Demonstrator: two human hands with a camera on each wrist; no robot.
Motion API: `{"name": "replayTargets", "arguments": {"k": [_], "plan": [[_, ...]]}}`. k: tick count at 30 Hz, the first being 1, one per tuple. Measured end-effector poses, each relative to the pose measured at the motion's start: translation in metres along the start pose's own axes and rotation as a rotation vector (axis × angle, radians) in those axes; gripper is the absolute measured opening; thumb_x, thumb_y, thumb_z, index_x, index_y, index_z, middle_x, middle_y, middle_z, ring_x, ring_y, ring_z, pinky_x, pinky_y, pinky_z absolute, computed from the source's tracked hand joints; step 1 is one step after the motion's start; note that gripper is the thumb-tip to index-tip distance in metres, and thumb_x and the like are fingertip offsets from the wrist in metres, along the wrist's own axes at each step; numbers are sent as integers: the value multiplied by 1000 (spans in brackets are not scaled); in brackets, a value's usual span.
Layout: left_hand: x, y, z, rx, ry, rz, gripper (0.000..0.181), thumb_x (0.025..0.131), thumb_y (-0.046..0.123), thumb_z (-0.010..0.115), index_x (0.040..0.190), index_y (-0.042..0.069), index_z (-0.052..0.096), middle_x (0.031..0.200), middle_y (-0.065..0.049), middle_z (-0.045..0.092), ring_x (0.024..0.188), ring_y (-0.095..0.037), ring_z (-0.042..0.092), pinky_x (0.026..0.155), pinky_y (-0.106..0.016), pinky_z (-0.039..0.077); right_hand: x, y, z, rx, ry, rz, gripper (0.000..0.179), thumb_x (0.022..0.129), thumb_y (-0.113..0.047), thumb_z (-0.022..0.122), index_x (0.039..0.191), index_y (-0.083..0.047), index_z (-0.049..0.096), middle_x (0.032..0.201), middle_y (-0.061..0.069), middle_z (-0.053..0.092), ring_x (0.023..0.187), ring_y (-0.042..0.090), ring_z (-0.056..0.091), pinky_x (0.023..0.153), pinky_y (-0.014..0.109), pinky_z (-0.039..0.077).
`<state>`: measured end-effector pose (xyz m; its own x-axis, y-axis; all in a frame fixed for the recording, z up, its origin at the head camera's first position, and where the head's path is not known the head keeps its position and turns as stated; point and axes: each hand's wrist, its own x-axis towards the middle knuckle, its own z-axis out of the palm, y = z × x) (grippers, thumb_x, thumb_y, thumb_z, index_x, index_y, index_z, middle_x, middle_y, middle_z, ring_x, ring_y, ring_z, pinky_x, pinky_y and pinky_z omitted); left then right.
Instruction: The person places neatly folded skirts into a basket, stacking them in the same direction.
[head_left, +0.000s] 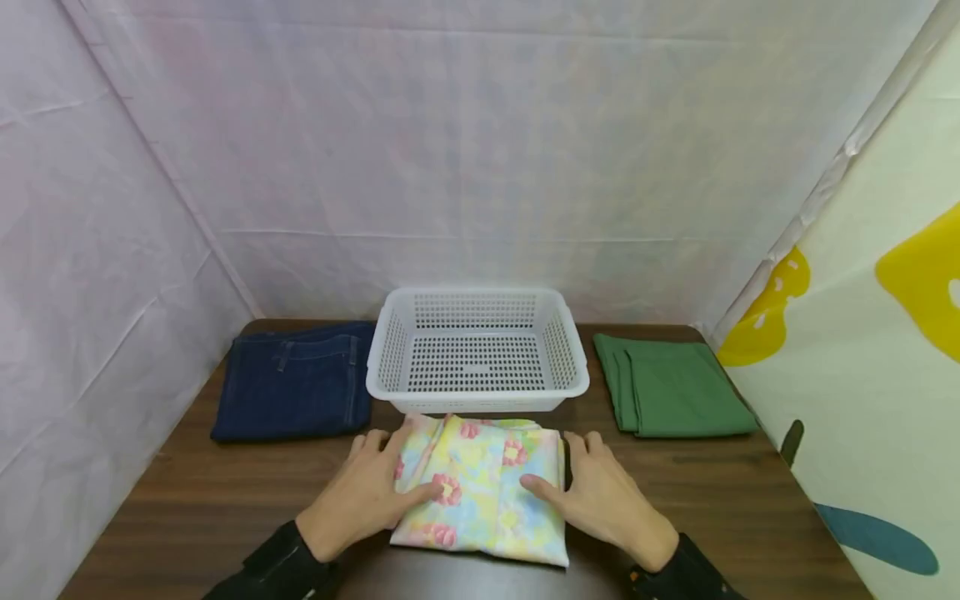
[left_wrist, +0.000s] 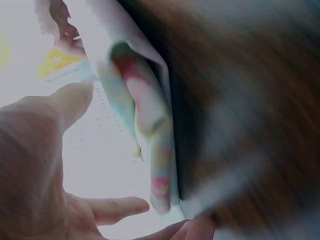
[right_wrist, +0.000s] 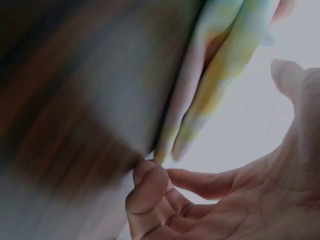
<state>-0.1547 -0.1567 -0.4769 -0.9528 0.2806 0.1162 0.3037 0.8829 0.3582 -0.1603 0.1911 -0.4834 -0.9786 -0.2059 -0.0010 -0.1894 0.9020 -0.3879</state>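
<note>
A folded floral cloth [head_left: 480,492] in pastel yellow, blue and pink lies at the front middle of the dark wooden table. At its left side is my left hand [head_left: 367,492], the thumb over the top and the fingers spread along the edge. My right hand [head_left: 611,496] mirrors this at the right side. In the left wrist view, the thumb [left_wrist: 75,102] stands apart from the layered cloth edge [left_wrist: 145,100]. The right wrist view has bent fingertips [right_wrist: 150,180] right at the cloth's far corner, against the tabletop.
Behind the cloth stands a white perforated plastic basket [head_left: 477,400] with nothing in it. Folded dark blue jeans [head_left: 292,387] lie at the back left, and a folded green cloth [head_left: 678,387] at the back right. White fabric walls [head_left: 465,150] enclose the table [head_left: 202,500].
</note>
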Motion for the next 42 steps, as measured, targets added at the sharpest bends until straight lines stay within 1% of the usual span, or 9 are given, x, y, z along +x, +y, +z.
{"name": "replayTargets", "arguments": {"k": [5, 12, 16, 21, 27, 31, 34, 38, 42], "plan": [[1, 7, 3, -24, -17, 40, 113, 81, 79, 62, 159, 6, 25, 124, -21, 52, 116, -32, 49, 105, -57, 37, 1, -11, 3, 41, -19, 15, 118, 77, -91, 48, 151, 0, 39, 118, 19, 50, 96, 26, 56, 77, 43, 53], [2, 17, 7, -99, -32, 21, 105, 80, 70, 72, 157, 10, 33, 124, -20, 48, 109, -32, 49, 91, -49, 46, 4, -20, 4, 127, -43, -4, 121, 74, -81, 67, 156, -1, 29, 123, 22, 48, 82, 20, 57, 72, 38, 52], [5, 22, 11, -118, -44, 38, 104, 79, 64, 78, 158, 13, 33, 129, -18, 46, 112, -32, 48, 93, -50, 46, 7, -21, 3, 182, -59, -41, 119, 73, -66, 81, 156, -2, 26, 128, 23, 47, 95, 25, 60, 80, 41, 53], [9, 28, 12, -133, -47, 63, 107, 76, 55, 84, 159, 12, 30, 133, -21, 44, 113, -35, 48, 92, -48, 48, 14, -23, 2, 203, -81, -62, 116, 69, -54, 90, 155, -5, 29, 134, 21, 49, 115, 33, 56, 90, 48, 51], [12, 33, 13, -174, -42, 98, 104, 76, 44, 88, 157, 9, 33, 138, -26, 42, 114, -35, 52, 94, -48, 48, 23, -24, 4, 255, -107, -73, 113, 70, -41, 93, 154, -6, 27, 132, 15, 57, 122, 36, 53, 96, 52, 47], [15, 36, 15, -206, -27, 118, 98, 76, 34, 89, 155, 9, 37, 130, -22, 46, 102, -28, 56, 88, -43, 52, 27, -25, 5, 299, -131, -66, 112, 71, -34, 94, 154, -4, 26, 125, 12, 61, 112, 29, 60, 92, 48, 51], [16, 37, 15, -217, -20, 131, 87, 81, 25, 86, 153, 7, 40, 123, -18, 48, 97, -23, 53, 85, -40, 52, 29, -24, 3, 332, -153, -58, 106, 75, -32, 91, 154, -4, 25, 120, 9, 63, 104, 24, 62, 86, 44, 53], [17, 37, 15, -223, -12, 161, 73, 87, 14, 80, 150, 6, 43, 114, -12, 50, 94, -20, 49, 84, -38, 50, 30, -22, 3, 385, -175, -82, 96, 83, -26, 85, 154, -4, 25, 116, 5, 62, 96, 18, 63, 79, 38, 54], [18, 36, 15, -240, -18, 191, 70, 88, 11, 79, 149, 7, 45, 113, -7, 53, 96, -18, 49, 85, -38, 49, 29, -19, 2, 413, -178, -91, 94, 83, -23, 85, 153, -4, 26, 117, 4, 62, 97, 17, 62, 80, 38, 53]]}}
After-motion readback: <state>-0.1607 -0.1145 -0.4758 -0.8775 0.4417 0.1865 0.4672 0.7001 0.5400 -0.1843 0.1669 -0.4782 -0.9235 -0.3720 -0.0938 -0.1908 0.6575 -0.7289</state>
